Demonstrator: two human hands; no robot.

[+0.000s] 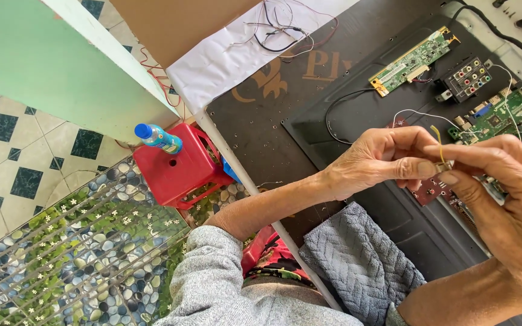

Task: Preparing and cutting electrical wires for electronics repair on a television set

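Observation:
My left hand [382,160] and my right hand [502,187] meet above a black flat panel [357,121], both pinching a small metal part [443,164] with a thin yellow wire [437,137] sticking up from it. A small red-brown circuit board [430,190] lies just under my fingers. A thin white wire [421,113] runs from behind my left hand toward the boards at the right.
A long green circuit board [412,60], a black connector block with coloured jacks [467,78] and a larger green board [502,118] lie on the panel. A grey cloth [357,259] sits near my elbow. A red stool [179,169] bearing a blue bottle [158,139] stands on the floor.

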